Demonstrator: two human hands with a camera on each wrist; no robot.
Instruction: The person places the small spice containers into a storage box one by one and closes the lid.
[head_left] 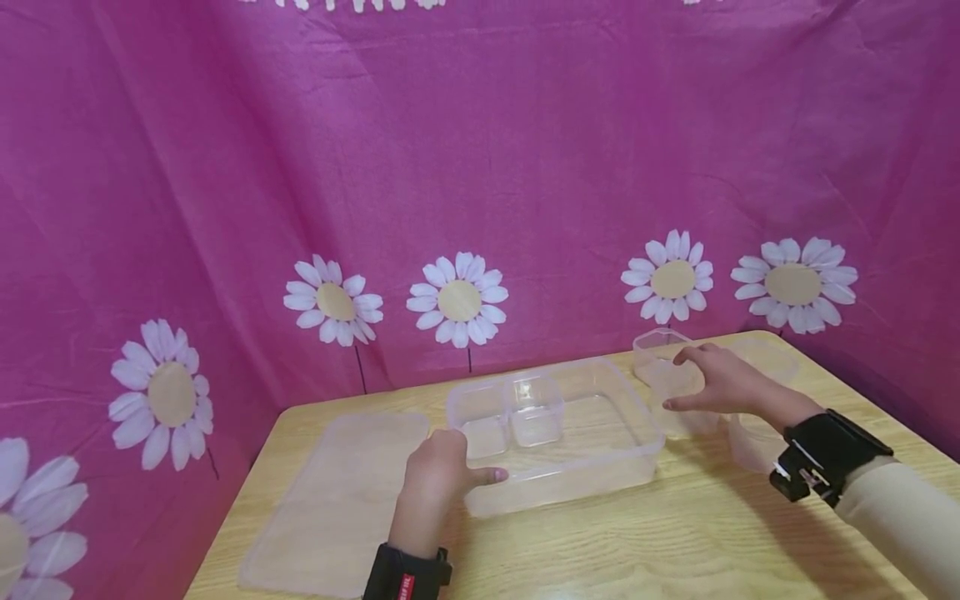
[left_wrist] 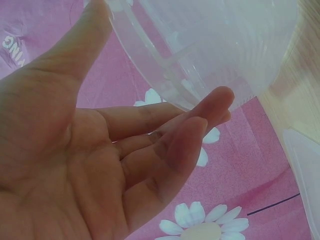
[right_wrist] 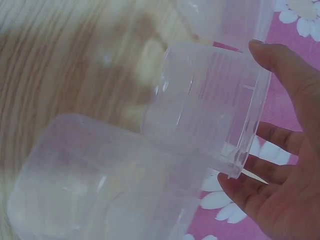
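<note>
Left hand (head_left: 437,475), fingers relaxed, touches one large clear rectangular plastic box (head_left: 562,490); inside it, right of this hand, are two small clear plastic cups (head_left: 537,427). Right hand (head_left: 723,383) is spread wide at the rim of a small clear plastic container (right_wrist: 172,97).

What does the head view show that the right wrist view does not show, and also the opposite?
Only the head view shows the person's left hand, at the large clear rectangular plastic box, and the flat translucent plastic lid lying to the left of that box.

Only the right wrist view shows the palm of the right hand.

Both show the right hand at a small clear plastic box, the light wood-grain table and the magenta curtain printed with white daisies.
</note>
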